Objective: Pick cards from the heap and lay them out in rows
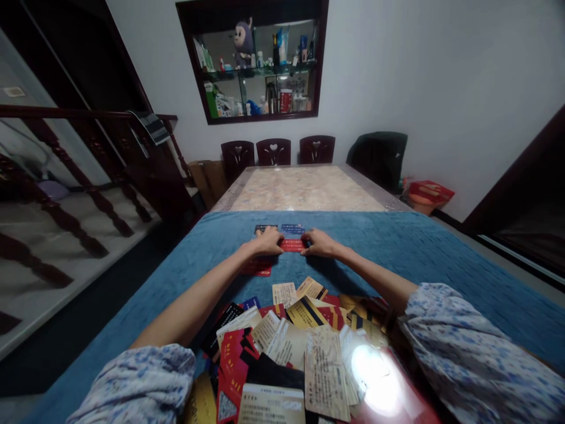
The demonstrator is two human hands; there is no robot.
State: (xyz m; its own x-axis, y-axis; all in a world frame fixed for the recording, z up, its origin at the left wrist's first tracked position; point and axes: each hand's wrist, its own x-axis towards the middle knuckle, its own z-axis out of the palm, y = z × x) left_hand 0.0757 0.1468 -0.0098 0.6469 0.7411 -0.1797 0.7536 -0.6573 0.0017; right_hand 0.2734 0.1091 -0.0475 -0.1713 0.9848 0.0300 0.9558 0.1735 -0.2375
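Note:
A small red card (292, 245) lies on the blue cloth, its short ends between my two hands. The fingers of my left hand (269, 240) curl in on its left end. At the opposite end, the thumb and fingers of my right hand (318, 242) pinch the edge. Just beyond it lies a blue card (292, 228), flat on the cloth. A black card (263, 227) is at its left, partly covered by my left hand. Under my left wrist sits another red card (263, 271), half hidden by the arm.
Closer to me, a heap of mixed cards (286, 341) spreads between my forearms, overlapping. The blue cloth (176, 277) covers the near part of the table; its far part shows a patterned top (300, 185). Chairs (273, 152) stand behind, below a wall shelf (260, 69).

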